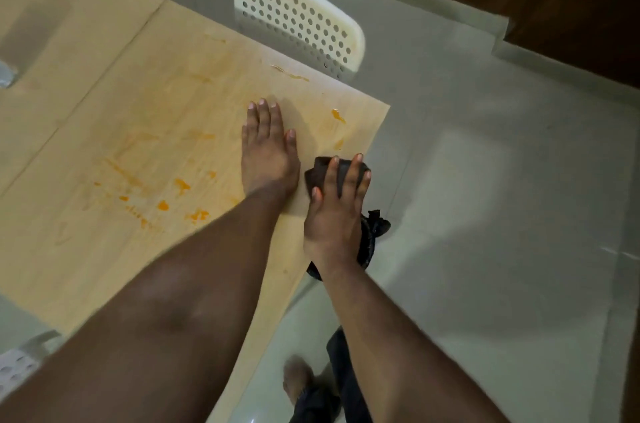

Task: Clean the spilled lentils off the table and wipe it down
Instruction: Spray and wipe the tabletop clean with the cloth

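A light wooden table [104, 118] carries orange lentil smears [181, 185] across its near middle and more orange spots [338, 116] by its right corner. My left hand [268, 152] lies flat on the tabletop near the right edge, fingers spread, holding nothing. My right hand [337, 211] presses a dark cloth [320, 173] against the table's right edge. Part of the dark cloth hangs below the hand, off the edge [372, 235].
A white perforated plastic chair [298, 17] stands at the table's far side. Grey tiled floor [502, 197] spreads to the right. A dark wooden wall [571, 7] lies beyond. My bare foot [296, 379] and dark trouser leg show below. Another perforated chair part [15, 367] sits bottom left.
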